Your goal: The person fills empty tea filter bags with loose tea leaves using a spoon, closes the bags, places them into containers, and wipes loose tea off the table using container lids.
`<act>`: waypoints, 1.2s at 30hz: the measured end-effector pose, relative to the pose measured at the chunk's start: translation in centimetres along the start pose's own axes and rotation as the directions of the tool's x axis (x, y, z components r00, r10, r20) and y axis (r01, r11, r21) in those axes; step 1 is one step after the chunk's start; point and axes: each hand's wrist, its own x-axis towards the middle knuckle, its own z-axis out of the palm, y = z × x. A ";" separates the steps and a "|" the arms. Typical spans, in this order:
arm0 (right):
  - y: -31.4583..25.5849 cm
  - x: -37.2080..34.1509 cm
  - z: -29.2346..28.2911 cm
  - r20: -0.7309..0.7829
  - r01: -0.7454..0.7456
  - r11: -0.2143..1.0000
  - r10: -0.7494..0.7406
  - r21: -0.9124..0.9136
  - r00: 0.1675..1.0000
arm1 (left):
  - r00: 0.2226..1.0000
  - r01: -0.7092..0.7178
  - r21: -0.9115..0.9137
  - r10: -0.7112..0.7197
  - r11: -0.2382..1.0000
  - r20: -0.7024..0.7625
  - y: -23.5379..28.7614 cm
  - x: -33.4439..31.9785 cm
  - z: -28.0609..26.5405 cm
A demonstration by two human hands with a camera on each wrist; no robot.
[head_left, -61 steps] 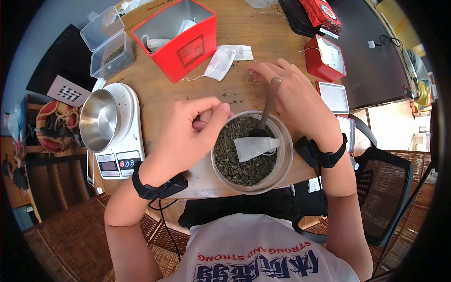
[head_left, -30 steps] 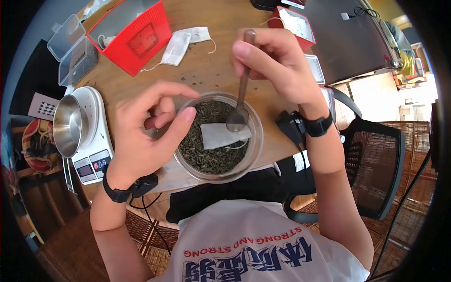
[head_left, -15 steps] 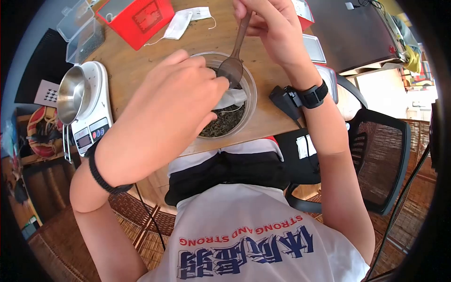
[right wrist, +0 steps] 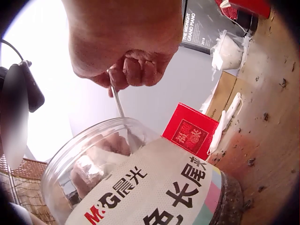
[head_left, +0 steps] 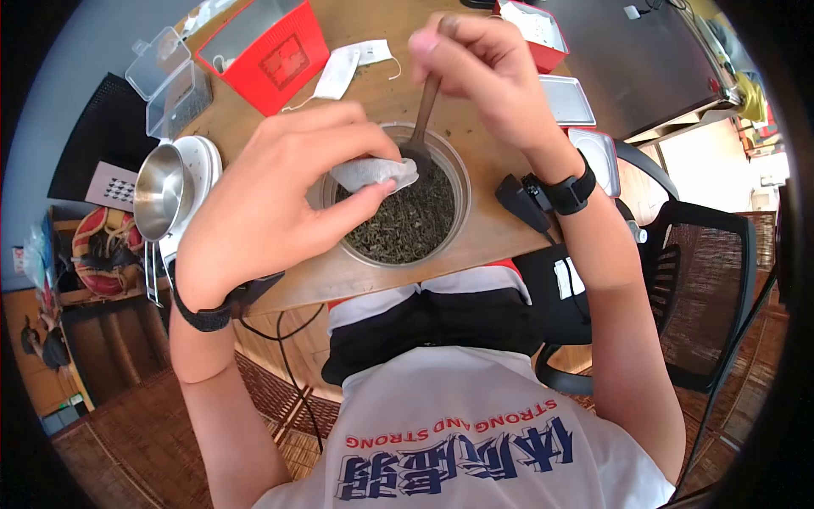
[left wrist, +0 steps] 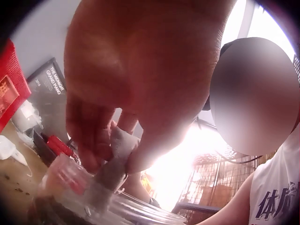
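My left hand pinches a white tea bag between thumb and fingers, holding it over a clear round tub. Dark loose tea leaves lie inside that tub. In my right hand is the upper handle of a metal spoon, pointing down. The spoon's bowl is right at the bag's end, partly hidden by it. The left wrist view shows the bag gripped just above the tub's rim. A printed paper label covers the tub's side in the right wrist view.
Left of the tub stands a white kitchen scale with a steel pan on it. A red box and flat white bags are farther back. To the right are a small red box and lid trays.
The right hand took hold of the spoon and raised it from the leaves. The left hand reached into the tub and lifted the tea bag off the leaves toward the spoon's bowl.
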 end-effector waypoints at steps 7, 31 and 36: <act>-0.6 0.4 0.1 -0.034 0.101 0.945 -0.118 -0.312 0.992 | 0.982 0.161 -0.080 -0.168 0.984 -0.085 -0.8 -1.0 1.0; -1.0 0.5 -0.1 0.286 0.170 0.965 -0.109 -0.198 0.952 | 0.894 -0.094 -0.166 0.009 0.982 -0.449 -2.4 -1.0 2.6; -0.4 0.3 -0.1 0.237 0.163 0.977 -0.127 -0.140 0.963 | 0.846 -0.117 -0.161 0.013 0.980 -0.534 -2.8 -1.2 3.3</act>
